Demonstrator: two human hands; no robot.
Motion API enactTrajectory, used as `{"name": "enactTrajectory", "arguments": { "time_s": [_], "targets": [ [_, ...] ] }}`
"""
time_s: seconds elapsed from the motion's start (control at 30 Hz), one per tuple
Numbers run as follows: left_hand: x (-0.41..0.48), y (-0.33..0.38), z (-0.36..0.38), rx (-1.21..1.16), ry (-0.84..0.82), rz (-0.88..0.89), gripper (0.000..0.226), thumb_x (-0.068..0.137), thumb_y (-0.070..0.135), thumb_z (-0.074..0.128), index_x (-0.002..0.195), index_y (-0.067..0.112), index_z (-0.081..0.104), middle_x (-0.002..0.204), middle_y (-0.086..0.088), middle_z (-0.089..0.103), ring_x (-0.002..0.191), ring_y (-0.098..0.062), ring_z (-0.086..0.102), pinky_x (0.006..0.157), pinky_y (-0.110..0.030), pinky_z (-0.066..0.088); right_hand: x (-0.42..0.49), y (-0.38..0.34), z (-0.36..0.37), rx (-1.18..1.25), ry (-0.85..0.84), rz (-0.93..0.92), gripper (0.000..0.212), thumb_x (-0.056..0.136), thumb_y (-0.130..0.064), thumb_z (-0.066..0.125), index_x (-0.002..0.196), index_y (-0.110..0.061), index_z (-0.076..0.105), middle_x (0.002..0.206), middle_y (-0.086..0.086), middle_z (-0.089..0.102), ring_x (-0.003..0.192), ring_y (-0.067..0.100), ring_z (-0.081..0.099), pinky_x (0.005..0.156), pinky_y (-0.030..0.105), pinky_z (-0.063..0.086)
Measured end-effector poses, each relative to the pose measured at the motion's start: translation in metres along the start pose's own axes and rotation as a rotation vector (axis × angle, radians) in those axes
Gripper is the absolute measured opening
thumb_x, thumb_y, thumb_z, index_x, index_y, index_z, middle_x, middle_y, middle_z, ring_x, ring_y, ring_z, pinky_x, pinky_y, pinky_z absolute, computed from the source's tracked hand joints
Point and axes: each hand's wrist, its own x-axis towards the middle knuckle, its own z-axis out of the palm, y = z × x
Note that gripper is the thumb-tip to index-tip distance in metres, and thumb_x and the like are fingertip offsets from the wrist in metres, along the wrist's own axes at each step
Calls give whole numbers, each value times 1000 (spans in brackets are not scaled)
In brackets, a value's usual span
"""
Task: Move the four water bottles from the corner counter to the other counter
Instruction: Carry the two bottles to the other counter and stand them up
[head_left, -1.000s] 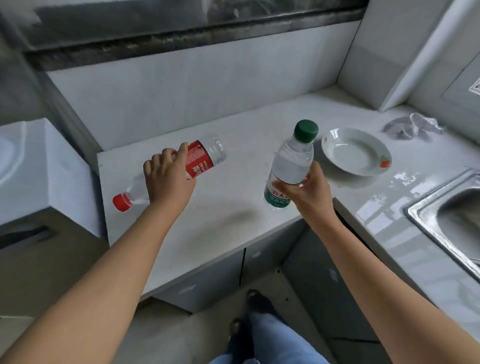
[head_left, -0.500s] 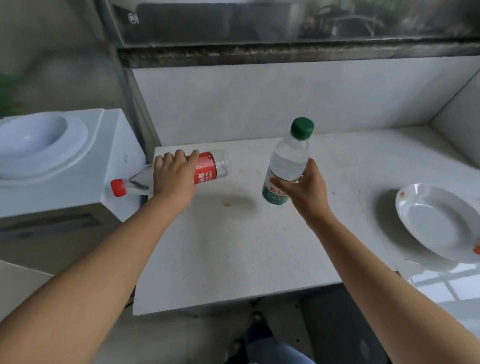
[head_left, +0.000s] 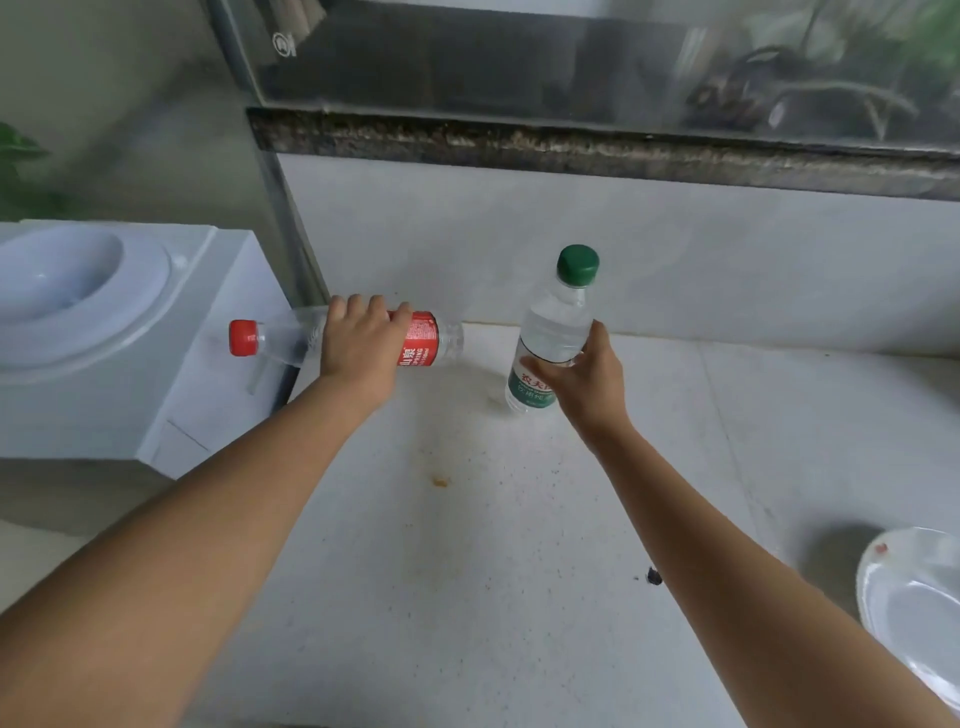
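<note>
My left hand (head_left: 361, 348) grips a clear water bottle with a red label and red cap (head_left: 431, 340), held sideways above the white counter (head_left: 467, 571) with the cap pointing left. My right hand (head_left: 587, 382) holds a second clear water bottle with a green cap and green label (head_left: 553, 327), nearly upright and tilted a little to the right, its base just over the counter near the back wall. No other bottles are in view.
A white water dispenser (head_left: 104, 332) stands just left of the counter, close to the red cap. A white plate (head_left: 914, 608) lies at the counter's right edge of view. A tiled wall and a dark window ledge (head_left: 571, 145) run behind.
The view has swung left and closer to the counter: the plate has slid to the lower right and the sink is gone. Both hands have carried their bottles toward the back wall.
</note>
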Motion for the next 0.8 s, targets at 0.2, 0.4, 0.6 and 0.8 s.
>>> {"name": "enactTrajectory", "arguments": {
  "time_s": [0.2,0.4,0.6,0.8],
  "targets": [
    [9,-11,10,14,-76,-68,82,76,30,73,142,16,26,137,-14,45,127,-33,41,109,-42,28,47,1,13,14,-9,8,61,70,-17,76,120,-8,43,102,-1,52,92,17,52,76,29,44],
    [16,-20,18,14,-102,-86,83,76,31,73,142,16,25,138,-14,44,127,-33,41,109,-42,28,73,1,29,-12,-38,-3,62,70,-17,76,121,-8,43,113,8,59,92,17,51,77,29,45],
    [23,-29,24,14,-106,-78,83,78,34,71,143,16,23,140,-14,43,128,-33,41,110,-43,27,81,3,39,-12,-20,1,63,71,-18,76,123,-9,42,117,10,58,94,16,51,80,30,46],
    [27,-32,27,7,-105,-65,83,78,34,71,143,16,23,140,-14,42,128,-33,40,110,-43,28,77,11,43,-27,-13,-41,66,73,-19,75,127,-10,38,120,9,57,97,16,51,83,30,47]
  ]
}}
